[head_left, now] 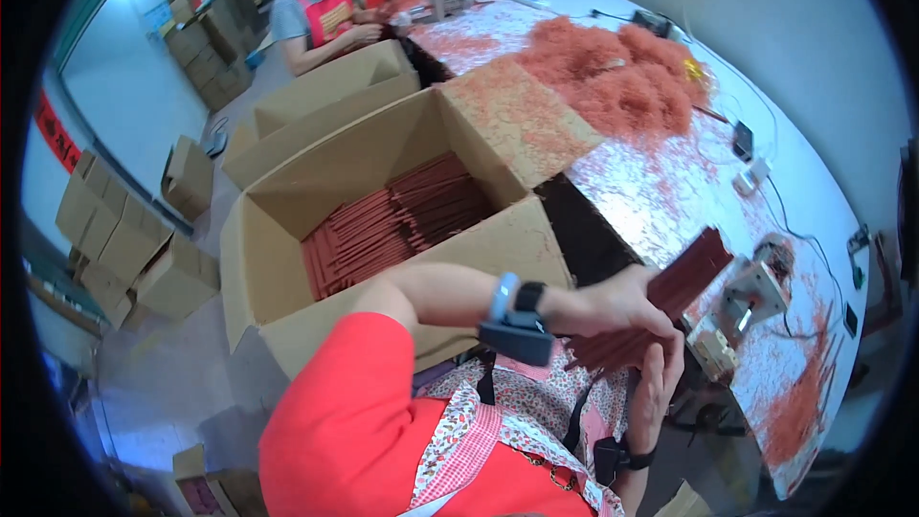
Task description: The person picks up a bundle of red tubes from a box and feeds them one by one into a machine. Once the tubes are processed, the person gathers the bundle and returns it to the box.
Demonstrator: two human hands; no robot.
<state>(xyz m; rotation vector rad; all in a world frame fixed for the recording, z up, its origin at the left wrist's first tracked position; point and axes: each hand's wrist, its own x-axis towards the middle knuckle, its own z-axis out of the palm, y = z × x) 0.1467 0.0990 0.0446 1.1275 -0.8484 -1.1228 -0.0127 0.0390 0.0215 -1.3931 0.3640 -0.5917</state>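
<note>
A thick bundle of thin dark red sticks (691, 273) is held slanting in front of my body, its upper end toward the table. My left hand (622, 304) reaches across and is closed around the middle of the bundle. Lower down, my right hand (659, 381) presses against the bundle's side with fingers bent; part of its grip is hidden behind the sticks. A large open cardboard box (316, 158) stands to the left of my hands, with many similar red sticks (397, 225) lying in rows inside. Just right of the bundle is a small machine with a metal plate (756, 297).
The white table (814, 201) carries a heap of reddish shavings (613, 72), cables and a black phone-like device (743, 141). A second open box (325, 96) stands beyond the first. A co-worker (321, 14) works at the far end. More boxes (115, 230) stand at left.
</note>
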